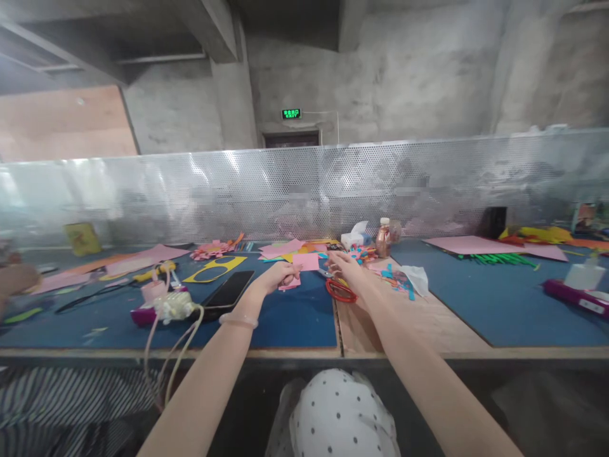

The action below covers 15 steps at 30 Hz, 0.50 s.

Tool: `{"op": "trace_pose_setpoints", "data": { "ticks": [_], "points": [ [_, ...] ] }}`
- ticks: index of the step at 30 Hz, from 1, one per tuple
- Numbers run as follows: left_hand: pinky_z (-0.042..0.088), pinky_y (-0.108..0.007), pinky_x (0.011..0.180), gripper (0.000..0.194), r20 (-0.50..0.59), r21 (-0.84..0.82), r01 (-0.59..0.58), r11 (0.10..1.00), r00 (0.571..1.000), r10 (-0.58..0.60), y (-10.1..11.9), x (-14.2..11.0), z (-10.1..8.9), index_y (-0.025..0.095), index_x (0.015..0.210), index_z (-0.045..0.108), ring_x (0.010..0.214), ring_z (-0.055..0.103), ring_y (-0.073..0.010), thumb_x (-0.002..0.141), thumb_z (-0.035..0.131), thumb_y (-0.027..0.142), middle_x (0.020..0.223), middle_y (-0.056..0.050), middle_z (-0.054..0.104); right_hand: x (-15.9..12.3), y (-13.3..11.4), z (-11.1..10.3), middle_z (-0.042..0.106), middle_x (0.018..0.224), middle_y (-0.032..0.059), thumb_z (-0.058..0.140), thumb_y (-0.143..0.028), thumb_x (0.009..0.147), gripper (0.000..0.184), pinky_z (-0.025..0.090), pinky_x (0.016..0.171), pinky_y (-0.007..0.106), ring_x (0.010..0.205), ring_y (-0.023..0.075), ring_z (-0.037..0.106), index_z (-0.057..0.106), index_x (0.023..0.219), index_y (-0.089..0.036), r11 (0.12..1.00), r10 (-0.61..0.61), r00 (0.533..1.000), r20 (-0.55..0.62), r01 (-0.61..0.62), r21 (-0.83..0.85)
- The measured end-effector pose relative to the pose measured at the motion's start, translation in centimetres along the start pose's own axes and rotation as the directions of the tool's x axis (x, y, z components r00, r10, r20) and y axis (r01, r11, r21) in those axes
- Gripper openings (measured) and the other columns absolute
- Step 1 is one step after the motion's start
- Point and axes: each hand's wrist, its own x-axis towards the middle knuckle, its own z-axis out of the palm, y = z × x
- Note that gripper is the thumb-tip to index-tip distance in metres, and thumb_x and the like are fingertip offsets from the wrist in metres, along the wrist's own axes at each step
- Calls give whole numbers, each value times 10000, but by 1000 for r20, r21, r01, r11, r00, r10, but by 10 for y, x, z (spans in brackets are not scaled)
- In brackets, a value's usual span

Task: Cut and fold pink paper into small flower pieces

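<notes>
My left hand (pixel 280 277) is closed, its fingers curled at the edge of small pieces of pink paper (pixel 307 261) over the blue mat. Part of the paper is hidden by the fingers. My right hand (pixel 346 266) is just above and beside a pair of scissors with red handles (pixel 340 291), fingers bent and apart. Whether its fingertips touch the scissors I cannot make out. Beyond both hands lie pink, yellow and orange sheets. A black phone (pixel 232 290) rests left of my left hand.
Left are a cut-out yellow sheet (pixel 215 269), a power strip with a plug and cables (pixel 174 306), and another person's hand (pixel 19 279). Right are paper scraps, a tissue (pixel 417 279), a bottle (pixel 383 238) and a purple glue gun (pixel 573 297). A perforated metal panel (pixel 214 197) stands behind.
</notes>
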Motion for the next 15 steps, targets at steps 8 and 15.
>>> {"op": "trace_pose_setpoints", "data": {
  "ticks": [8, 15],
  "points": [
    [170, -208, 391, 439, 4, 43, 89, 995, 996, -89, -1, -2, 4, 120, 583, 543, 334, 233, -35, 610, 584, 556, 331, 82, 283, -6, 11, 17, 658, 809, 75, 577, -138, 640, 266, 489, 576, 222, 748, 155, 625, 641, 899, -137, 993, 110, 948, 299, -94, -66],
    [152, -205, 381, 608, -203, 24, 174, 985, 965, -165, -6, 5, 7, 84, 836, 601, 315, 253, -49, 649, 461, 646, 358, 65, 351, 3, 8, 10, 574, 483, 41, 426, -334, 736, 305, 414, 466, 224, 462, 122, 531, 577, 553, -142, 963, -6, 963, -270, -67, -262]
  ]
}}
